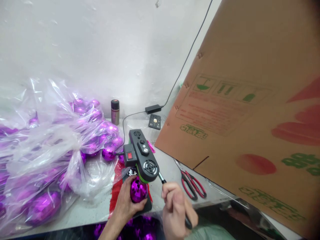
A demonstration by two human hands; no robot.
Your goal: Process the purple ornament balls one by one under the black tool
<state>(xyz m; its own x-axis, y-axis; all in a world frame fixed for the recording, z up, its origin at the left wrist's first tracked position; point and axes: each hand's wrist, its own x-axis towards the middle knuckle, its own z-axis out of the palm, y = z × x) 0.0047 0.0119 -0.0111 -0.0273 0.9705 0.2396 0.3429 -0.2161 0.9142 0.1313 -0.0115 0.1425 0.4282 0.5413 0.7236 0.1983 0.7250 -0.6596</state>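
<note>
My left hand [128, 200] is closed around a shiny purple ball [138, 190] with mirror-like facets. The ball sits at the near end of a small black tabletop machine [143, 155], under its rounded head. That machine has round grilles on top, a red switch [129, 155] on its side and a green underside. A metal lever [162, 177] comes out of it to the right, and my right hand [178, 208] is wrapped around the lever's black handle [188, 222]. What lies between the ball and the machine's head is hidden.
Clear plastic bags [50, 160] full of purple balls cover the left of the table. Red-handled scissors [192, 185] lie to the right, below a large leaning cardboard box [237, 110]. Behind are a spray can [115, 112], a power adapter [153, 109] and a dark card-like item [154, 122].
</note>
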